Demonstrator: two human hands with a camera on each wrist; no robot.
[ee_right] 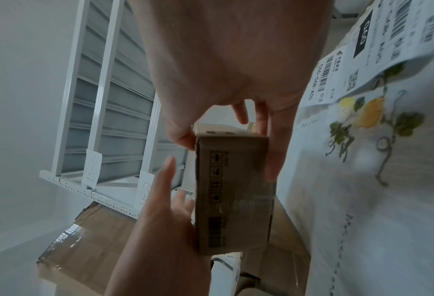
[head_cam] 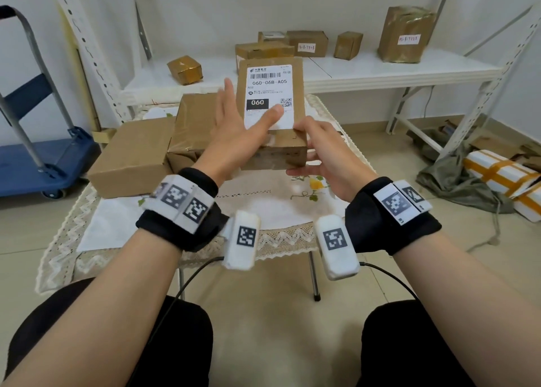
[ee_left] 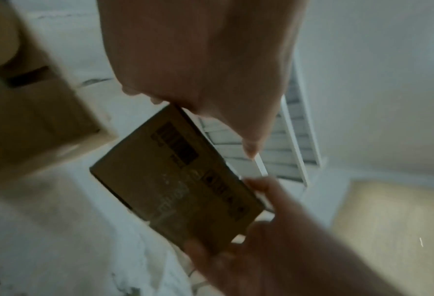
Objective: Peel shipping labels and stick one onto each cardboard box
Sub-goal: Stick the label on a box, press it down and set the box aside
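Observation:
A small cardboard box is held up above the table, its broad face turned toward me. A white shipping label printed "060" covers most of that face. My left hand lies flat against the box with straight, spread fingers, its thumb resting on the label's lower edge. My right hand grips the box's lower right corner, thumb on top and fingers underneath. The right wrist view shows the box's printed side between both hands, and more labels lying on the cloth.
Two larger brown boxes sit on the left of the cloth-covered table. A white shelf behind holds several boxes. A blue cart stands to the left. Wrapped parcels lie on the floor to the right.

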